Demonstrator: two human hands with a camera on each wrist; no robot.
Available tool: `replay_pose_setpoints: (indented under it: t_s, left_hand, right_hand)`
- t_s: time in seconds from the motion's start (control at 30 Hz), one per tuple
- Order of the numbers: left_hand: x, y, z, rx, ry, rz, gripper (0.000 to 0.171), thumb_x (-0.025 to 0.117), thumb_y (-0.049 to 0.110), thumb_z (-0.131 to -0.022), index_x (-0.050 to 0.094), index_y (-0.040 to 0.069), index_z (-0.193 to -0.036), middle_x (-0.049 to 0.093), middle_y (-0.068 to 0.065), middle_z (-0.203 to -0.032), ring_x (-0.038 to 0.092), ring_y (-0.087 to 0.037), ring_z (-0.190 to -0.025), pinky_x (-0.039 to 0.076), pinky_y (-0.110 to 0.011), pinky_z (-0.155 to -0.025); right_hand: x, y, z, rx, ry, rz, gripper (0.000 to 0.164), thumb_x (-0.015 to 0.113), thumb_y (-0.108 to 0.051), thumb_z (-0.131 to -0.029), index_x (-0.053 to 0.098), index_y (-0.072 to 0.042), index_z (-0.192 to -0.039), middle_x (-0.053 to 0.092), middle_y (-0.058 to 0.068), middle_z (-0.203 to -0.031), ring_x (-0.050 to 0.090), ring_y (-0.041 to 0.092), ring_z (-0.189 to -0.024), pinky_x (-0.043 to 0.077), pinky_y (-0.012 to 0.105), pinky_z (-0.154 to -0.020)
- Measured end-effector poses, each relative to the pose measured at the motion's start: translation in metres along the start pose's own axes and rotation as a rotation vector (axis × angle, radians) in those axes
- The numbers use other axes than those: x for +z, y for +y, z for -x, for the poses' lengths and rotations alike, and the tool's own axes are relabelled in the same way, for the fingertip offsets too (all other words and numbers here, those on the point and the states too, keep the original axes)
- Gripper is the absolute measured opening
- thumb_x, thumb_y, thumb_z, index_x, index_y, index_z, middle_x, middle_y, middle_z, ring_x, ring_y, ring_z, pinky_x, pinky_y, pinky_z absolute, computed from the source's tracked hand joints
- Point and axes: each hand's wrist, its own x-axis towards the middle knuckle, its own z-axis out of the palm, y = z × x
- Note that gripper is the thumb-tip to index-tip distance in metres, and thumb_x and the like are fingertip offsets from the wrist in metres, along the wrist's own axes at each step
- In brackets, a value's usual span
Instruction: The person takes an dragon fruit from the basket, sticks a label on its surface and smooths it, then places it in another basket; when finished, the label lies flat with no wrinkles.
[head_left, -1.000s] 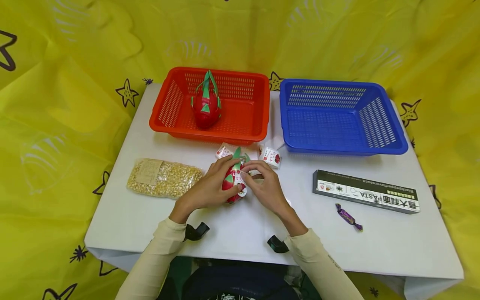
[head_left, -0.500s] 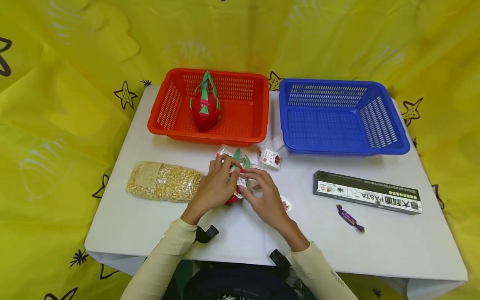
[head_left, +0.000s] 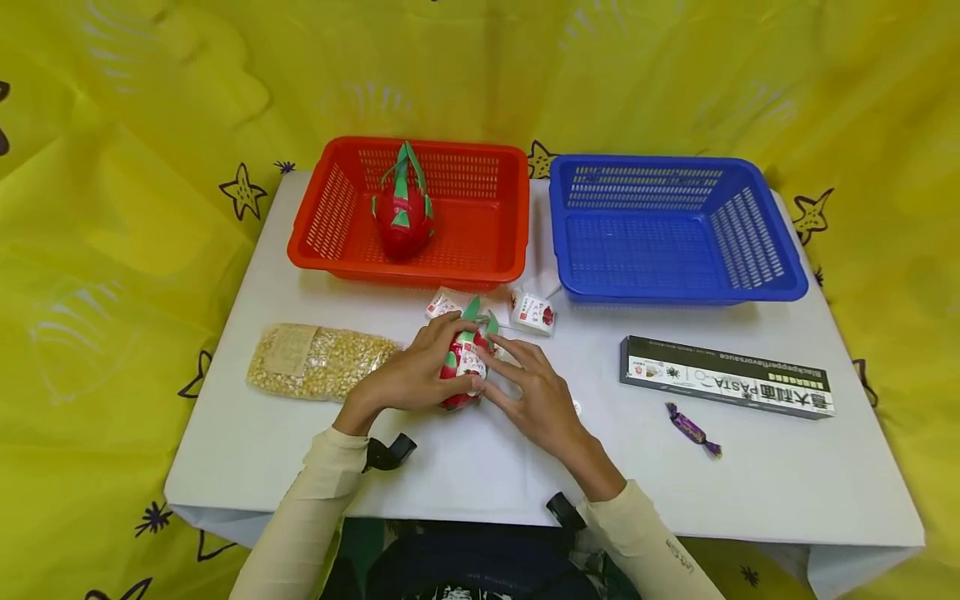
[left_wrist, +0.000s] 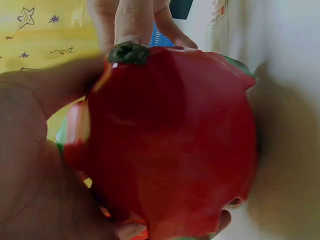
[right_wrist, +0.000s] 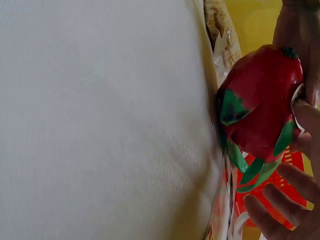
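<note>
A red dragon fruit (head_left: 456, 402) with green leaf tips rests on the table in front of the person. The left hand (head_left: 408, 373) grips it from the left, fingers over its top and thumb along the near side. A white label (head_left: 469, 360) with red print lies on the fruit's upper face. From the right, the right hand (head_left: 542, 404) touches the label and fruit with spread fingers. In the right wrist view its thumb (right_wrist: 306, 112) presses at the label's edge. The left wrist view shows the fruit's stem end (left_wrist: 129, 53) close up.
A red basket (head_left: 420, 273) holding another dragon fruit (head_left: 405, 223) and a blue basket (head_left: 678, 290) stand at the back. Around the hands lie a bag of corn kernels (head_left: 341, 367), label pieces (head_left: 533, 313), a pasta box (head_left: 727, 379) and a purple wrapped candy (head_left: 692, 428).
The left hand's fingers have moved from beside the label back around the fruit. The right hand's fingers have spread from a pinch at the label, which lies flatter on the fruit.
</note>
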Motion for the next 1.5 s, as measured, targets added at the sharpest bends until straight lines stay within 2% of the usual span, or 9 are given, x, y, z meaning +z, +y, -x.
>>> replay_pose_setpoints:
  t_s: [0.2,0.37,0.5,0.63,0.73,0.9,1.13,1.33,1.5]
  left_hand:
    - [0.017,0.001,-0.004,-0.008,0.196,-0.038,0.040,0.053,0.032,-0.108,0.052,0.019,-0.146,0.042,-0.010,-0.160,0.043,-0.032,-0.145,0.046,-0.071,-0.101]
    - [0.026,0.004,-0.009,-0.009,0.309,-0.067,0.033,0.041,0.026,-0.110,0.059,0.017,-0.137,0.051,-0.010,-0.147,0.050,-0.030,-0.134,0.054,-0.060,-0.090]
    - [0.023,0.006,-0.011,-0.017,0.261,-0.069,0.035,0.038,0.026,-0.109,0.056,0.018,-0.138,0.048,-0.010,-0.150,0.048,-0.031,-0.135,0.052,-0.063,-0.090]
    - [0.013,0.005,-0.009,-0.019,0.133,-0.039,0.046,0.055,0.033,-0.104,0.049,0.019,-0.147,0.038,-0.009,-0.160,0.044,-0.033,-0.139,0.048,-0.070,-0.097]
    - [0.005,0.004,-0.008,-0.008,0.053,-0.027,0.064,0.068,0.034,-0.098,0.043,0.018,-0.154,0.033,-0.009,-0.163,0.044,-0.033,-0.137,0.050,-0.066,-0.093]
    - [-0.002,0.002,-0.008,-0.005,-0.007,-0.025,0.074,0.073,0.031,-0.093,0.039,0.019,-0.157,0.026,-0.012,-0.168,0.043,-0.035,-0.141,0.050,-0.065,-0.091]
    - [0.005,0.000,-0.010,-0.010,0.054,-0.003,0.064,0.073,0.037,-0.097,0.045,0.020,-0.152,0.035,-0.011,-0.160,0.048,-0.034,-0.130,0.052,-0.059,-0.086]
    - [0.018,-0.002,-0.010,-0.002,0.168,-0.006,0.040,0.057,0.036,-0.107,0.053,0.019,-0.143,0.041,-0.012,-0.155,0.043,-0.036,-0.140,0.049,-0.071,-0.096]
    - [0.022,0.000,-0.009,-0.014,0.230,-0.017,0.034,0.052,0.031,-0.107,0.056,0.021,-0.139,0.042,-0.009,-0.155,0.042,-0.033,-0.143,0.046,-0.076,-0.096]
  right_hand:
    - [0.000,0.002,0.002,-0.017,0.022,0.027,0.056,0.084,-0.033,-0.093,0.067,-0.019,-0.145,0.060,0.001,-0.154,0.054,0.025,-0.138,0.061,0.052,-0.093]
    - [0.002,0.002,0.004,-0.086,0.099,0.016,0.054,0.087,-0.026,-0.091,0.070,-0.019,-0.141,0.064,0.002,-0.150,0.059,0.025,-0.134,0.060,0.048,-0.096]
    - [0.002,0.003,0.004,-0.135,0.144,0.033,0.048,0.089,-0.023,-0.088,0.075,-0.015,-0.133,0.069,0.002,-0.142,0.062,0.024,-0.129,0.060,0.044,-0.096]
    - [-0.001,0.003,0.002,-0.159,0.145,0.054,0.045,0.089,-0.022,-0.088,0.077,-0.014,-0.131,0.071,0.003,-0.140,0.062,0.023,-0.129,0.061,0.043,-0.093]
    - [-0.001,0.002,0.001,-0.145,0.120,0.044,0.047,0.089,-0.023,-0.089,0.075,-0.014,-0.133,0.069,0.003,-0.142,0.061,0.024,-0.131,0.062,0.044,-0.092]
    - [0.002,0.003,0.002,-0.071,0.053,0.019,0.058,0.087,-0.030,-0.090,0.068,-0.016,-0.143,0.062,0.000,-0.152,0.054,0.025,-0.138,0.061,0.049,-0.095]
    - [0.003,0.006,0.002,-0.033,0.012,0.024,0.063,0.086,-0.033,-0.091,0.064,-0.018,-0.147,0.056,0.001,-0.158,0.048,0.027,-0.145,0.059,0.055,-0.096]
    - [0.002,0.009,0.000,-0.027,-0.015,0.037,0.066,0.085,-0.040,-0.090,0.063,-0.020,-0.148,0.056,0.003,-0.159,0.047,0.029,-0.145,0.058,0.056,-0.099]
    - [0.000,0.009,-0.003,-0.029,-0.031,0.038,0.066,0.084,-0.043,-0.090,0.062,-0.020,-0.149,0.057,0.004,-0.157,0.048,0.028,-0.144,0.057,0.055,-0.101]
